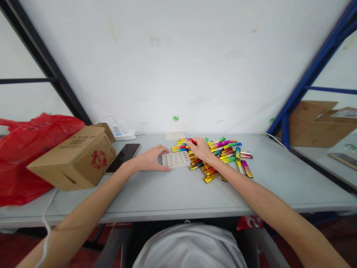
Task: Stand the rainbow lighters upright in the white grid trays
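A white plastic tray point(176, 159) with rows of round-looking hollows lies on the table in front of me. My left hand point(153, 159) grips its left end, thumb along the near side and fingers at the far corner. Just right of the tray, my right hand point(201, 149) is closed at the edge of a heap of shiny metallic lighters point(213, 172). A small red lighter point(192, 141) shows at its fingertips, mostly covered by the hand. The heap is gold, red, green, blue and purple, partly hidden under my right hand and wrist.
A second white tray point(174, 136) lies against the wall. To the left are a dark phone point(123, 158), a cardboard box point(75, 158), a red plastic bag point(25, 160) and a power strip point(124, 134). A blue metal frame point(299, 89) bounds the right side.
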The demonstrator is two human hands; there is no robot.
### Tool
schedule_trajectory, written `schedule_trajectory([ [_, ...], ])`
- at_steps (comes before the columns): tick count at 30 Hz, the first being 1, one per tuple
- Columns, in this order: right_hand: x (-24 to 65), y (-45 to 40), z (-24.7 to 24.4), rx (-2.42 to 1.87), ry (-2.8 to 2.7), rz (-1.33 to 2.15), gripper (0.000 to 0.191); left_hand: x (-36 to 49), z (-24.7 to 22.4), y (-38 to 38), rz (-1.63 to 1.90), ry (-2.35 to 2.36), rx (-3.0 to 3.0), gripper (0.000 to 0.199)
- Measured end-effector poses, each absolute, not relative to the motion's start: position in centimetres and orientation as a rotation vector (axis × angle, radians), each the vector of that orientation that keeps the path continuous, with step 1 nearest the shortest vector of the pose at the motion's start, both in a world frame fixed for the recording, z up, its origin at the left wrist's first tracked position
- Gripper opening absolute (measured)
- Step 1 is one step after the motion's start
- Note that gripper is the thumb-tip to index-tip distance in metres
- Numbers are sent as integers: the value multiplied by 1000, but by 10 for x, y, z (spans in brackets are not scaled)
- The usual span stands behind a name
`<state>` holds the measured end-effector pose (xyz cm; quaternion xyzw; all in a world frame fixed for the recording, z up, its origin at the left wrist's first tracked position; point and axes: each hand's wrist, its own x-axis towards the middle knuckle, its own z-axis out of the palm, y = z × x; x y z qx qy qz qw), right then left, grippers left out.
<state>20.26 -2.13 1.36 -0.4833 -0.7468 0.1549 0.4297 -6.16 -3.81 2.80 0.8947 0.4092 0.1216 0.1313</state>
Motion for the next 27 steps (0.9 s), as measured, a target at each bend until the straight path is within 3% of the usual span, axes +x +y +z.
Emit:
schedule_trajectory([
  [4, 204, -24, 15, -1168, -1890, 381, 47, -70, 30, -36, 257, 1259, 2592, 80],
  [8, 201, -30, 16, -1016, -2022, 502, 37, -81, 31, -33, 268, 1296, 2560, 76],
  [15, 181, -39, 26, -964, -2214, 207, 40, -81, 29, -30, 322, 1266, 2593, 71],
  [27, 150, -30, 4, -873, -2384, 211, 17, -79, 29, -33, 319, 1251, 2645, 69],
])
